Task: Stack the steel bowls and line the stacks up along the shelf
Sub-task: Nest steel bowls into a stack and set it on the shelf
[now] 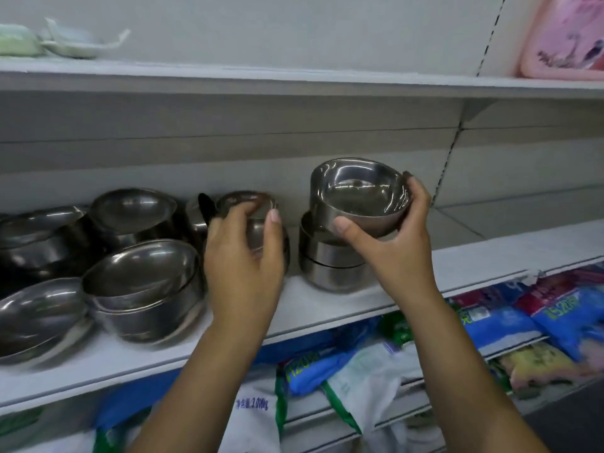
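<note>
Head view: my right hand point(389, 230) grips a steel bowl point(359, 197), tilted, just above a short stack point(330, 256) on the shelf point(327, 308). My left hand point(245, 256) clasps a small bowl point(251, 204) atop another stack. Loose bowl piles point(140, 282) crowd the left; bags point(376, 371) lie on the shelf below.

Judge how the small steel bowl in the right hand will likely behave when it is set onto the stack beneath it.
The steel bowl looks rigid and thin-walled, so probably light. Its polished surface may slip; the right hand pinches it by the rim and side. It is held tilted over the stack, so it could rock or sit crooked before nesting.
</note>
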Tool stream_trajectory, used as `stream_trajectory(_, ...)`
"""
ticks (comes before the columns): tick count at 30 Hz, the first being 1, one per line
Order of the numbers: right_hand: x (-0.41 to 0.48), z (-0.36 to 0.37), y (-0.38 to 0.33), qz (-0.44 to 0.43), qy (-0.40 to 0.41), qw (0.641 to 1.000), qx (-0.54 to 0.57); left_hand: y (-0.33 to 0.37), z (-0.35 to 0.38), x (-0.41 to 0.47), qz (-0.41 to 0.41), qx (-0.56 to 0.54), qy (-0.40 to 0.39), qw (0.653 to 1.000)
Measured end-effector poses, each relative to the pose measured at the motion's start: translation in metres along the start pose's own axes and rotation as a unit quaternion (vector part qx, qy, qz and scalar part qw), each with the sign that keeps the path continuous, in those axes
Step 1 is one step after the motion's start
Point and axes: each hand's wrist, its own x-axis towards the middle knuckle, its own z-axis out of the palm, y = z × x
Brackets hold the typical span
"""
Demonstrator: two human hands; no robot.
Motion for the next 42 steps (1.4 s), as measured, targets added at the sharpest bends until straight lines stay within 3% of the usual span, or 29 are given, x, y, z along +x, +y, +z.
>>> stream_trajectory(7, 0.019, 0.002, 0.037, 0.022, -0.068, 0.997, -0.030, -0.038, 0.024, -0.042, 0.063, 0.210, 0.086, 0.972)
stream_trajectory(20, 0.030, -0.001, 0.053, 0.060, -0.143, 0.988, 0.002, -0.066, 0.034, -0.057, 0.099, 0.184, 0.104, 0.972)
stream_trajectory(26, 0.025, -0.003, 0.053, 0.059, -0.160, 0.985, -0.002, -0.056, 0.027, -0.066, 0.080, 0.155, 0.159, 0.972)
stream_trajectory(35, 0.006, -0.003, 0.029, -0.055, -0.072, 0.994, -0.059, -0.039, -0.005, -0.057, 0.072, 0.149, 0.244, 0.956)
stream_trajectory(42, -0.017, 0.021, -0.010, -0.111, -0.018, 0.992, -0.063, -0.059, -0.038, -0.045, 0.063, 0.150, 0.236, 0.958)
